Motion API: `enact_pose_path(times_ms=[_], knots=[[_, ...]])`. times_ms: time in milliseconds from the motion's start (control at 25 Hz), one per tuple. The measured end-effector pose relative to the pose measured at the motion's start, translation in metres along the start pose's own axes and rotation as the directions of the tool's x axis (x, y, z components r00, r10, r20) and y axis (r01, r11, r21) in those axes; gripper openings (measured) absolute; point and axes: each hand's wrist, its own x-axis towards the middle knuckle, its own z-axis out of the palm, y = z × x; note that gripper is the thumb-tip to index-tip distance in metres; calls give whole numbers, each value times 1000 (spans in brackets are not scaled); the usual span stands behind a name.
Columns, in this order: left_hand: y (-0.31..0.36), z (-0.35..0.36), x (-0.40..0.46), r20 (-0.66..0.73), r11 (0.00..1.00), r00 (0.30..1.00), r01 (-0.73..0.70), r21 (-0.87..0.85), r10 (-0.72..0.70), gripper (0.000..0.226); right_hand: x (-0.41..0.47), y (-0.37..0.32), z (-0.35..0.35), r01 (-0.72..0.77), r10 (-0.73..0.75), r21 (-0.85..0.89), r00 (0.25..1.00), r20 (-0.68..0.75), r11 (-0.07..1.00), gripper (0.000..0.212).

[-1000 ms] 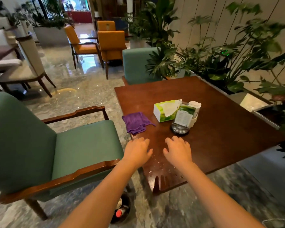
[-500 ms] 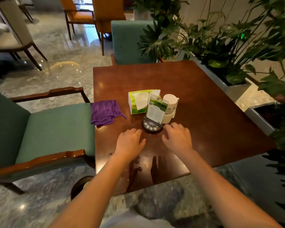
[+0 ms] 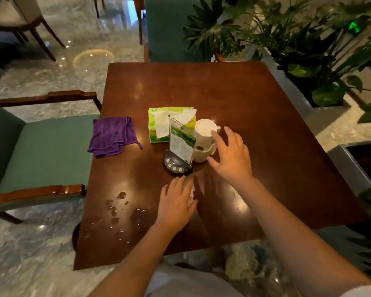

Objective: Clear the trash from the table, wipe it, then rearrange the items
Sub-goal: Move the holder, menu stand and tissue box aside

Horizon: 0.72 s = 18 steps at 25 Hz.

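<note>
On the dark wooden table [image 3: 255,108] stand a green tissue box [image 3: 159,123], a clear menu stand on a round black base [image 3: 180,151] and a white lidded cup [image 3: 205,138], all close together. A purple cloth [image 3: 113,136] lies at the table's left edge. Water drops [image 3: 124,211] are spread over the near left corner. My right hand [image 3: 231,155] hovers open just right of the white cup, fingertips beside its lid. My left hand [image 3: 178,202] lies flat and open on the table in front of the menu stand.
A green armchair [image 3: 41,151] stands against the table's left side and another green chair [image 3: 169,28] at the far side. Planters with large leafy plants [image 3: 308,50] line the right edge. A dark round bin [image 3: 75,234] shows under the near left corner.
The view has moved closer over the table. My right hand has lifted from the table and gone forward to the white cup. My left hand has stayed flat on the table.
</note>
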Motion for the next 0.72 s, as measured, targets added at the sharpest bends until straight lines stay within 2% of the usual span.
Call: enact_pose_path(times_ms=[120,280,440,560,720], knots=[[37,30,20,19,994,994,104,19,-105,61,44,23,7,168,-169,15,982,86,986,78],[80,68,39,33,975,975,220,3,-220,61,89,34,19,403,-404,47,896,182,914,85],[100,98,61,57,957,955,291,6,-291,70,112,36,31,430,-471,196,831,294,881,77],[100,112,70,65,931,929,361,52,-364,76,116,38,36,419,-504,315,821,270,851,69],[99,119,68,58,927,927,365,84,-370,78,113,50,35,365,-481,435,856,191,823,62]])
